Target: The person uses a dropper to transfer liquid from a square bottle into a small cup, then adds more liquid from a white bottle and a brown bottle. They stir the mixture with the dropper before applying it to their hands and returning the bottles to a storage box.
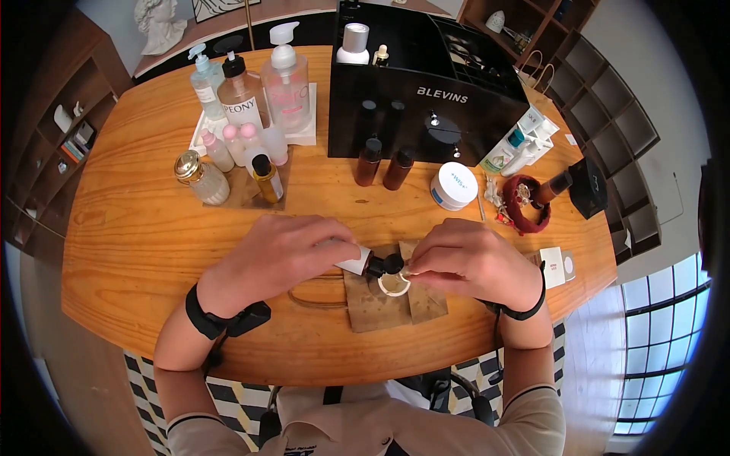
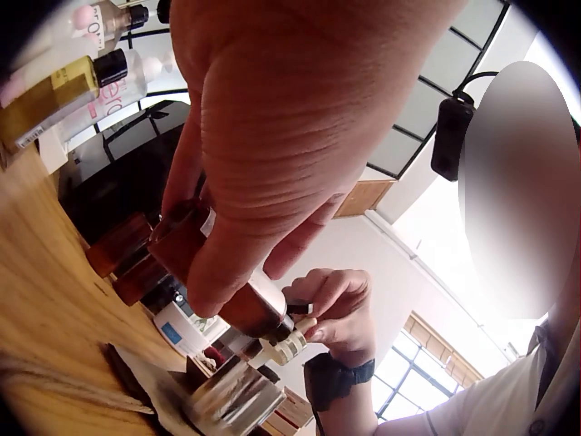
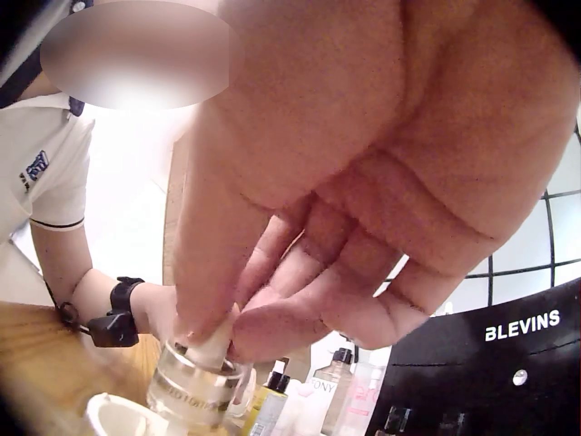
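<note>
My left hand [image 1: 285, 251] grips a brown bottle [image 2: 250, 304] with a white label. The bottle is tilted, and its black flip cap [image 1: 374, 266] points at a small round container with a pale rim [image 1: 382, 288]. In the right wrist view a clear glass jar [image 3: 191, 400] with lettering stands below the fingers. Thumb and fingers of my right hand [image 1: 468, 258] pinch a small cream-coloured piece [image 3: 213, 346] at the jar's mouth. I cannot tell what kind of piece it is. Under the jar lies a flat brown paper bag [image 1: 365, 313] with a cord handle.
A black BLEVINS box [image 1: 411, 95] stands at the back, with two brown bottles [image 1: 369, 163] before it. Nearby are a white tub [image 1: 454, 188] and a dark red bowl [image 1: 544, 220]. Pump bottles [image 1: 285, 99] and a gold-lidded jar [image 1: 204, 182] are at the back left.
</note>
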Action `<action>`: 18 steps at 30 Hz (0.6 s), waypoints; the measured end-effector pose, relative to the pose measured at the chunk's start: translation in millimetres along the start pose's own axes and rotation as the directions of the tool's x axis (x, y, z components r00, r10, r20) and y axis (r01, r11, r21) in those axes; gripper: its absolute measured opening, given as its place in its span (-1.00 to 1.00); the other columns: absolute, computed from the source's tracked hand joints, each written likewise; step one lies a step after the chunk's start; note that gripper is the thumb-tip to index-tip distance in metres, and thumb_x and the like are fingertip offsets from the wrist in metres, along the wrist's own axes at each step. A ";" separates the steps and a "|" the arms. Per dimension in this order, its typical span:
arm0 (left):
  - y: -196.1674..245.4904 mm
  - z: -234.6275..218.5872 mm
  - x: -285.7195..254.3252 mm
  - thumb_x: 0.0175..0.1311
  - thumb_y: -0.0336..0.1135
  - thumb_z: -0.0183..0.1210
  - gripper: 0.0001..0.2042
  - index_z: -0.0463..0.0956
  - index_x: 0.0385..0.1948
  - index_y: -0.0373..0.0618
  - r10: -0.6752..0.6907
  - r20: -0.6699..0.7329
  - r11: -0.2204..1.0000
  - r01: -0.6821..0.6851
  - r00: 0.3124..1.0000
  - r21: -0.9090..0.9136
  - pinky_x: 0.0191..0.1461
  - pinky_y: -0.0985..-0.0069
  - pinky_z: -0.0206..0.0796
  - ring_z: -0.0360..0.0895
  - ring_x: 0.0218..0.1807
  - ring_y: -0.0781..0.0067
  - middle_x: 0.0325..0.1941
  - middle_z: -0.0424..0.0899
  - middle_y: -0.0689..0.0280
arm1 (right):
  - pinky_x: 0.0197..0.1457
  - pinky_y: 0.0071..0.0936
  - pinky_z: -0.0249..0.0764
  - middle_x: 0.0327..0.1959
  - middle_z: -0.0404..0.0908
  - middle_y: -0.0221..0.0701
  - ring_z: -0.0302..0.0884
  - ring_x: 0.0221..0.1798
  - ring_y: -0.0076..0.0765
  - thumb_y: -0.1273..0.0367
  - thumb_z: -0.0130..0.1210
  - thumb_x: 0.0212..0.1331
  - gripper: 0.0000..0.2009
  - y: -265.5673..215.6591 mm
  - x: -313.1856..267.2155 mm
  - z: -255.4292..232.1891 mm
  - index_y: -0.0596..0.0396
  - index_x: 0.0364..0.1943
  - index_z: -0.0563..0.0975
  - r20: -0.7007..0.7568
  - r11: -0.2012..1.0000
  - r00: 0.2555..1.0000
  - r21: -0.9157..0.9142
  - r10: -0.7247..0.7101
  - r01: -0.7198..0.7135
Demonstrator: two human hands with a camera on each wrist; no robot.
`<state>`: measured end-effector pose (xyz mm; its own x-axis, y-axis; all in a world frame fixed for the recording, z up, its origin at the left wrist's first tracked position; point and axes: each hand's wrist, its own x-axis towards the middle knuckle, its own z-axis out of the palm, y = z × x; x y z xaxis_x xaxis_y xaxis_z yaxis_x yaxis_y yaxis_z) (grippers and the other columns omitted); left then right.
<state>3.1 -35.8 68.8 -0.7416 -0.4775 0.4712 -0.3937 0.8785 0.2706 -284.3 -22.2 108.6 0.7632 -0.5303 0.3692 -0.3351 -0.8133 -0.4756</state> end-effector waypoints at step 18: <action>2.6 2.4 1.2 0.04 -0.38 0.38 -0.68 0.63 -0.11 0.01 -0.029 -0.003 0.999 0.029 1.000 -0.012 -0.28 0.42 0.51 0.66 -0.23 0.33 -0.15 0.67 0.39 | -0.19 -0.27 0.51 -0.38 0.58 -0.38 0.55 -0.30 -0.12 0.44 0.32 0.02 -0.87 -2.6 0.4 -3.7 0.09 -0.39 0.57 0.074 0.999 0.997 -0.003 -0.032 0.032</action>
<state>-0.1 -34.1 68.0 -0.7280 -0.5032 0.4656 -0.4087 0.8638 0.2945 -285.2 -21.2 112.9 0.8121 -0.4851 0.3243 -0.3120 -0.8306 -0.4612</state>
